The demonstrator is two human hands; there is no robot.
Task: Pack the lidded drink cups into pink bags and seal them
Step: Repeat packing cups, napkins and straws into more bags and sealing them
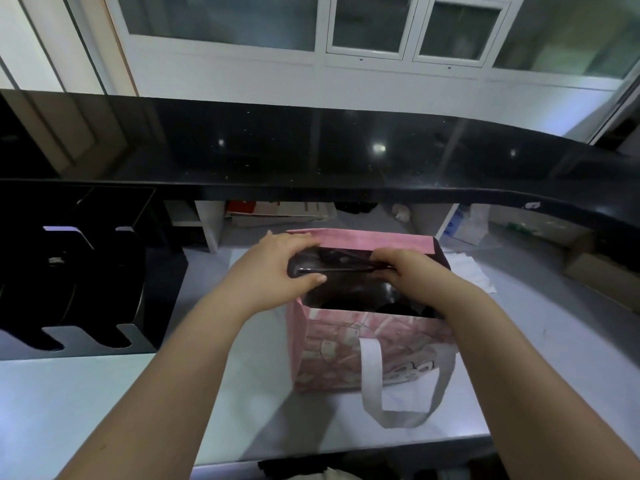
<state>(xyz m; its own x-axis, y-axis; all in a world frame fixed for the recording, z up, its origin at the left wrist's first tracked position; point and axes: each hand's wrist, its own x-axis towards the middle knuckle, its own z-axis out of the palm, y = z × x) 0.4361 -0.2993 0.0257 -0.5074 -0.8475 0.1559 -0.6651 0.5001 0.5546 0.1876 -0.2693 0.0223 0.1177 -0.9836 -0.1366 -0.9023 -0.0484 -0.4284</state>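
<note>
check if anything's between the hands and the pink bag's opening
Nothing visible does. The left hand and right hand are at the mouth of the pink bag, gripping a dark strip there; its white handle hangs outside.

A glossy black stone ledge (311,150) runs above the far edge of the pale grey tabletop (86,403), spotted with light glints. Behind it stand white-framed glass windows (369,26).

Pink patterned bag (367,344) upright, mouth open, inside too dark to read; white handle (371,365) drooping at 6 o'clock.
</note>
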